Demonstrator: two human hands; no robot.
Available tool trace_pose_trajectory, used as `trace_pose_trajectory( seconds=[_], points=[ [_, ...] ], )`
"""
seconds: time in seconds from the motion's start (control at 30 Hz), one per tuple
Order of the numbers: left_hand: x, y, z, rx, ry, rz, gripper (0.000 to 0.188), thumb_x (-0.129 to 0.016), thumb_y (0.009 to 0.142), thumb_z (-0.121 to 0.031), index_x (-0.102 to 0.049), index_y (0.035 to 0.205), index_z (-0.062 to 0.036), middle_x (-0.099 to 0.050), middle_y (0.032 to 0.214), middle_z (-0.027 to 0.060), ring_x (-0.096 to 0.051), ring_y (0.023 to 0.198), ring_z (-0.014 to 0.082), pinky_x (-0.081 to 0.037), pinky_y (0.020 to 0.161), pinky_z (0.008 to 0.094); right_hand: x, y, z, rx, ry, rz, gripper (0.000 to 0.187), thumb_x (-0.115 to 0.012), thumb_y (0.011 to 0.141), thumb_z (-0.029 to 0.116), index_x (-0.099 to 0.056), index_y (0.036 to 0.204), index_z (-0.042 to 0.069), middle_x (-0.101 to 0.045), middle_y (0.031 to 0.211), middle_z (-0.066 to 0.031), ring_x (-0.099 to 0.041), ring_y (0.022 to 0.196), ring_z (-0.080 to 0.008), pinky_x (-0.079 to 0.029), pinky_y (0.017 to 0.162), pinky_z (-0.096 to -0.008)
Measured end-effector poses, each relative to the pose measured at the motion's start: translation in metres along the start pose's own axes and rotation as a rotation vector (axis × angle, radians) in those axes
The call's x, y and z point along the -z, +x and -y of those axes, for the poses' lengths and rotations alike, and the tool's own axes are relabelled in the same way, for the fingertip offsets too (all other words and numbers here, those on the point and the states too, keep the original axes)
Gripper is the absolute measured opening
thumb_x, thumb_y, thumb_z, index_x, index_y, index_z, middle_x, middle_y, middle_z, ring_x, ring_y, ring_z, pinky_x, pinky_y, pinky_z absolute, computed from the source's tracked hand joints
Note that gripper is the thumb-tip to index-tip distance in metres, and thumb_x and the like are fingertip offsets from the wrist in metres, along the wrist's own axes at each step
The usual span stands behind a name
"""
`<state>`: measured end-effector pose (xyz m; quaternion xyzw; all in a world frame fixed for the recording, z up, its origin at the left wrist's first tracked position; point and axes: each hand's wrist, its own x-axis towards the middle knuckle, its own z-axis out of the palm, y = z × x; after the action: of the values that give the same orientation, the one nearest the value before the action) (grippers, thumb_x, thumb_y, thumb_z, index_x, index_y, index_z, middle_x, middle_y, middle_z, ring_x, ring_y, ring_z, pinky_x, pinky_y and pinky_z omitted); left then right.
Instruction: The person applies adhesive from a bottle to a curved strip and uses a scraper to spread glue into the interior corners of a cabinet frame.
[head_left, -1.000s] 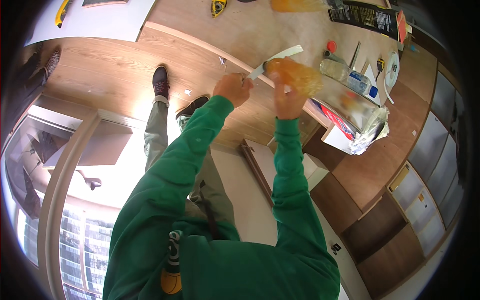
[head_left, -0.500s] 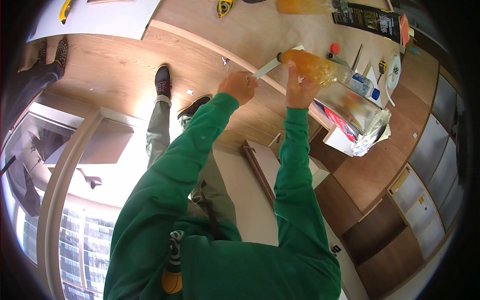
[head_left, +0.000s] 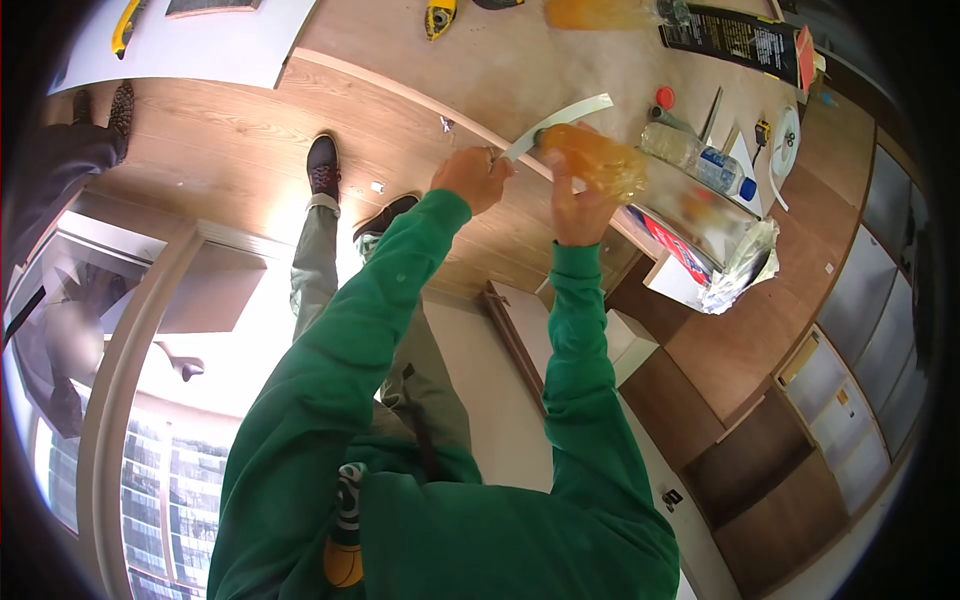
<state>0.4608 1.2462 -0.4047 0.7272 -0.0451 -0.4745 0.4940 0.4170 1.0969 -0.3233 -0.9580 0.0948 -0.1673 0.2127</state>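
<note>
My left hand [head_left: 470, 182] is closed on one end of a narrow white strip [head_left: 568, 112]. The strip's free end curves up and away over the brown board surface. In my right hand [head_left: 580, 208] is a plastic bottle [head_left: 603, 165] of orange-yellow liquid, tilted on its side with its neck toward the left. The bottle's mouth is right at the strip; whether they touch I cannot tell. Past the bottle, a clear bottle with a blue cap [head_left: 700, 160] lies on the surface near a loose red cap [head_left: 665, 97].
A coil of white strip [head_left: 788, 140] lies at the right. Farther back are a second orange bottle [head_left: 600, 12], a black package [head_left: 735, 42] and a yellow tool [head_left: 439, 18]. Crumpled foil packaging [head_left: 740, 270] sits right of my hand. Another person's shoes [head_left: 120, 110] stand at far left.
My right hand has brought the bottle left and slightly nearer to me, and the clear bottle shows more fully. More of the strip's free end shows. My left hand has barely shifted.
</note>
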Motion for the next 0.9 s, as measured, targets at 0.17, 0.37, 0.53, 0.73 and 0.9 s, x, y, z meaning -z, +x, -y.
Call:
trace_pose_trajectory(
  seconds=[0.17, 0.37, 0.53, 0.73, 0.9],
  points=[
    [0.01, -0.042, 0.015, 0.057, -0.202, 0.124, 0.033, -0.051, 0.099, -0.029, -0.066, 0.111, -0.0028, -0.07, 0.071, 0.0111, -0.07, 0.063, 0.0248, -0.055, 0.07, 0.0394, 0.003, 0.002, -0.02, -0.356, 0.301, -0.032, 0.022, -0.073, 0.088, 0.015, -0.073, 0.107, 0.003, -0.07, 0.117, -0.0101, -0.064, 0.103, -0.0215, -0.048, 0.093, -0.036],
    [0.01, -0.038, -0.005, 0.007, -0.161, 0.089, 0.028, -0.046, 0.103, -0.021, -0.062, 0.103, 0.0011, -0.067, 0.067, 0.0087, -0.066, 0.056, 0.0174, -0.053, 0.059, 0.0316, 0.009, -0.016, 0.008, -0.076, 0.114, 0.067, 0.025, -0.074, 0.088, 0.012, -0.071, 0.11, 0.001, -0.068, 0.121, -0.0126, -0.064, 0.107, -0.0256, -0.048, 0.095, -0.0377],
    [0.01, -0.013, -0.012, -0.05, -0.037, 0.067, 0.028, -0.047, 0.102, -0.021, -0.064, 0.101, 0.0008, -0.068, 0.068, 0.0091, -0.067, 0.056, 0.0186, -0.055, 0.061, 0.0328, 0.017, -0.004, 0.004, -0.409, 0.569, -0.146, 0.029, -0.075, 0.086, 0.008, -0.068, 0.113, -0.001, -0.066, 0.124, -0.0151, -0.062, 0.111, -0.0244, -0.048, 0.098, -0.0376],
    [0.006, -0.009, -0.018, -0.002, -0.065, 0.044, 0.028, -0.049, 0.101, -0.023, -0.067, 0.099, -0.0016, -0.068, 0.065, 0.0082, -0.068, 0.056, 0.0186, -0.056, 0.064, 0.0344, 0.0, -0.016, 0.006, -0.325, 0.435, -0.069, 0.031, -0.077, 0.085, 0.009, -0.068, 0.114, -0.002, -0.067, 0.121, -0.0149, -0.063, 0.108, -0.0238, -0.048, 0.097, -0.0369],
    [0.005, -0.011, -0.014, -0.035, -0.057, 0.022, 0.029, -0.049, 0.099, -0.026, -0.07, 0.094, -0.0062, -0.067, 0.061, 0.0072, -0.069, 0.056, 0.0205, -0.055, 0.068, 0.0372, -0.005, -0.006, -0.028, -0.241, 0.321, -0.09, 0.032, -0.073, 0.088, 0.006, -0.066, 0.118, -0.003, -0.066, 0.123, -0.0145, -0.063, 0.11, -0.0213, -0.049, 0.095, -0.0345]
  ],
)
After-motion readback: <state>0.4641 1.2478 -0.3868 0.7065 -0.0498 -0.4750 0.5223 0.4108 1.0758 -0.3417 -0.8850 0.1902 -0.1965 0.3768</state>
